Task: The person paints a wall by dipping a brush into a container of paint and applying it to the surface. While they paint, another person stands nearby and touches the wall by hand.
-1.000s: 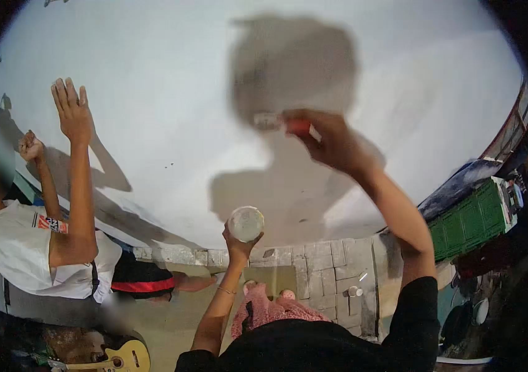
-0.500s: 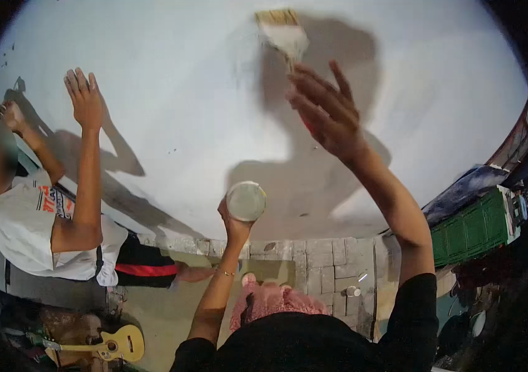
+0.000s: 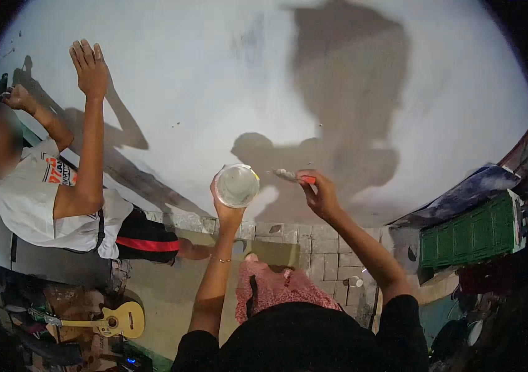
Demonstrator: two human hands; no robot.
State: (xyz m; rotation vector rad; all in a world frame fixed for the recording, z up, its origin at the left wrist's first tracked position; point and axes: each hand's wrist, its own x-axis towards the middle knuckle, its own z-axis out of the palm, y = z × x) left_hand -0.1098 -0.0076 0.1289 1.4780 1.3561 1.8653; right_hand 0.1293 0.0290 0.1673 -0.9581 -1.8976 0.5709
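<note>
My left hand (image 3: pixel 230 211) is wrapped round a round whitish container (image 3: pixel 238 187), seen from above, just in front of the pale wall (image 3: pixel 202 74). To its right, my right hand (image 3: pixel 321 193) pinches the red-orange handle of a paintbrush (image 3: pixel 289 176). The brush points left toward the container's rim, with a small gap between them. Its bristles are seen edge-on and are hard to make out. A faint dark patch shows high on the wall, and shadows of my arms and head fall across it.
At the left, a person (image 3: pixel 34 192) in a white shirt holds one raised hand flat near the wall. A yellow guitar (image 3: pixel 124 320) lies lower left. A green crate (image 3: pixel 472 232) stands at the right. Paving blocks (image 3: pixel 323 257) run along the wall's foot.
My right hand has come down from high on the wall with the brush, to beside the container. My left hand and the container have moved slightly up and left in view.
</note>
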